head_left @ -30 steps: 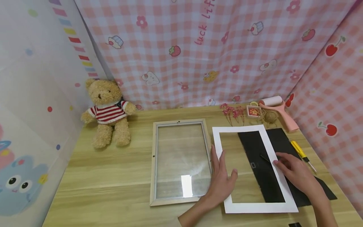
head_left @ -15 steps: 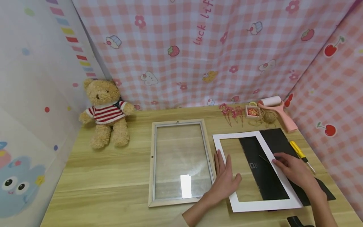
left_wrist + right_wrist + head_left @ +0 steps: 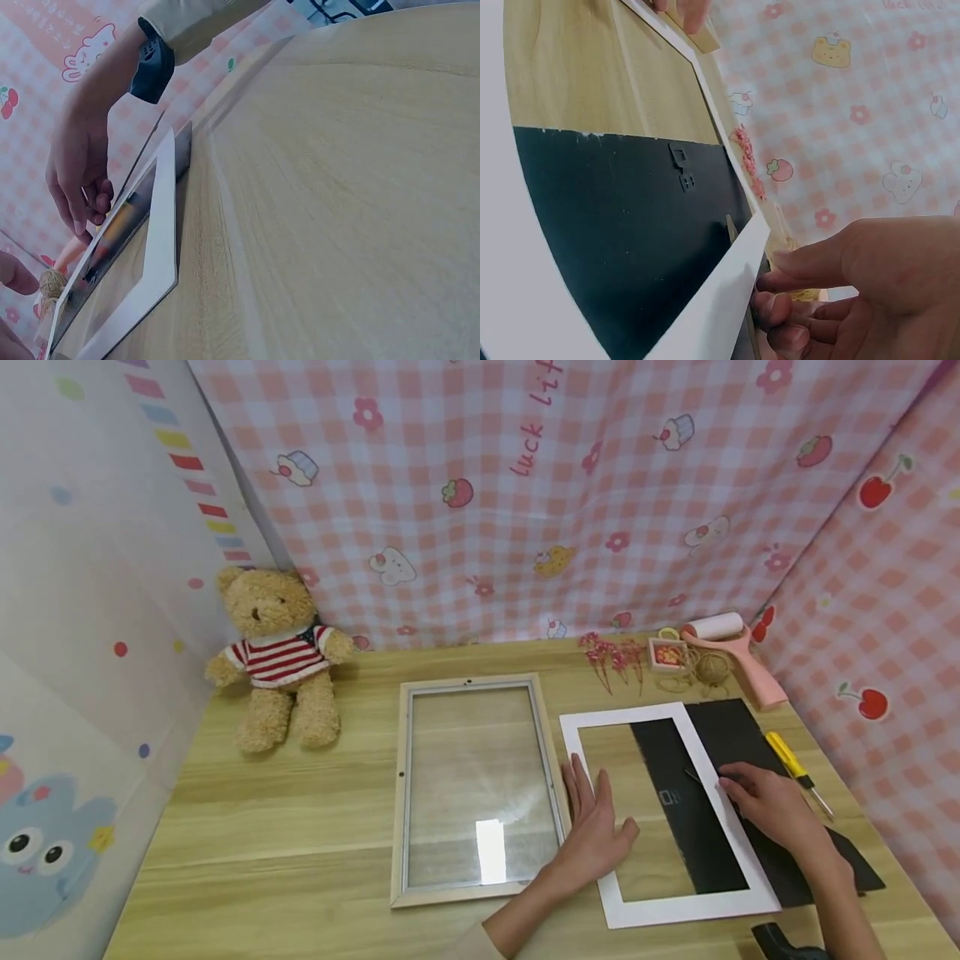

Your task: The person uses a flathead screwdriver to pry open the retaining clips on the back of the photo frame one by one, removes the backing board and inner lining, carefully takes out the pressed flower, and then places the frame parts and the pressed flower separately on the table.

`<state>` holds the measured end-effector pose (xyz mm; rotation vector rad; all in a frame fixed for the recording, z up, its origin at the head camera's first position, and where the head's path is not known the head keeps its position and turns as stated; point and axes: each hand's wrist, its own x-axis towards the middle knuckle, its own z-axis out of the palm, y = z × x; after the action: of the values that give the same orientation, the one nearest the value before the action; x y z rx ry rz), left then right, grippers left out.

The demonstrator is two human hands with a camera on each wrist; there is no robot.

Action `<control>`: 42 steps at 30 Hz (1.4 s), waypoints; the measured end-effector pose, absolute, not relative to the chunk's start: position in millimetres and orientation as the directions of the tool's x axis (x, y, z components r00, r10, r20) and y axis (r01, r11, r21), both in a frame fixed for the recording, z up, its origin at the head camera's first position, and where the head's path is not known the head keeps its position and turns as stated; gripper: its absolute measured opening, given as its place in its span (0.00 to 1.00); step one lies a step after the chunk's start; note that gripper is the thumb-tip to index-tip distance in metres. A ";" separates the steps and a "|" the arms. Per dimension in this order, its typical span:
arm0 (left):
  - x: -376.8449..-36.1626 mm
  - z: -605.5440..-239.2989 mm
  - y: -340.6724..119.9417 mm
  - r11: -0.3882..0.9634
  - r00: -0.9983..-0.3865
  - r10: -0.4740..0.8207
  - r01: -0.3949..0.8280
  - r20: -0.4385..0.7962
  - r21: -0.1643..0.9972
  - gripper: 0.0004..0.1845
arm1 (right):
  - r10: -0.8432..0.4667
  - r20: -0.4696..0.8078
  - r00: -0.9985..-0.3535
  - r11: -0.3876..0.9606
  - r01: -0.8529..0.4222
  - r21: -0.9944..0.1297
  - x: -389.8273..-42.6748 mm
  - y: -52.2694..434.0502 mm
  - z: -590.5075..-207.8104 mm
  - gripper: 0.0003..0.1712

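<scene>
Light wooden table (image 3: 300, 810), walled in by cloth: pale dotted sheet with a blue cartoon face on the left, pink gingham curtain (image 3: 525, 502) with cupcakes, strawberries and cherries across the back and right.

Left to right on the table: teddy bear (image 3: 275, 658) in a red-striped top sits at the back left corner. Wooden picture frame (image 3: 476, 787) with glass lies flat mid-table. Just right of it lies the white mat board (image 3: 697, 910), overlapping a black backing board (image 3: 738, 735). Behind those: dried pink flowers (image 3: 617, 657), a small box of beads (image 3: 670, 654), a ball of twine (image 3: 712, 668), a pink-handled roller (image 3: 731, 647). A yellow-handled screwdriver (image 3: 793, 762) lies beside the black board.

Left hand (image 3: 596, 835) lies flat, fingers straight and relaxed, palm down on the mat's left border, fingertips near the frame's right edge; holding nothing. Right hand (image 3: 768, 806) sits at the mat's right border, fingers curled, pinching that edge; the right wrist view shows the edge lifted off the black board with fingertips (image 3: 769, 307) under it and the thumb on top.

Hard to make out: the backing board's small hanger (image 3: 669, 796) is only a blur; a dark object (image 3: 780, 939) at the bottom edge is cut off. The left wrist view is mostly bare tabletop.
</scene>
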<state>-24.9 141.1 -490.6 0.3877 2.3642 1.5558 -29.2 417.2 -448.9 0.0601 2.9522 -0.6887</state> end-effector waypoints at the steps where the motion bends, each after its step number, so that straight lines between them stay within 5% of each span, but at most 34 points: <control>1: -25.0 -490.3 139.8 0.380 -0.925 0.371 0.066 -0.087 0.922 0.44 | 0.015 -0.120 -0.993 0.898 0.066 -0.434 -29.4 414.0 -446.5 0.18; 11: -35.1 -484.7 93.8 0.297 -0.879 0.476 0.197 0.035 0.934 0.41 | -0.026 -0.012 -1.000 0.889 -0.018 -0.457 -41.5 374.8 -420.2 0.17; 18: -66.3 -453.4 8.3 0.357 -0.938 0.320 0.250 0.133 0.900 0.43 | -0.157 0.018 -0.987 0.827 -0.141 -0.545 -53.9 309.3 -383.1 0.19; 25: -114.0 -512.3 -86.4 0.482 -0.955 0.160 0.295 0.249 0.825 0.42 | -0.299 -0.026 -0.954 0.757 -0.220 -0.615 -76.0 257.4 -374.2 0.21; 33: -120.2 -508.4 -128.5 0.483 -0.989 0.065 0.148 0.133 0.863 0.39 | -0.377 -0.288 -0.880 0.743 -0.102 -0.661 -106.6 225.1 -404.1 0.30; 38: -119.8 -509.2 -127.8 0.530 -0.993 0.116 0.065 0.004 0.846 0.39 | -0.375 -0.265 -0.889 0.708 -0.090 -0.700 -110.0 222.0 -422.4 0.34; 42: -122.6 -512.0 -130.4 0.553 -0.991 0.136 0.088 0.015 0.829 0.38 | -0.410 -0.212 -0.887 0.669 -0.135 -0.731 -113.3 220.7 -428.7 0.36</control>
<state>-122.6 -130.4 -512.0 0.1969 2.7230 1.4482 -113.3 220.7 -428.7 -0.4295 2.5258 -1.0647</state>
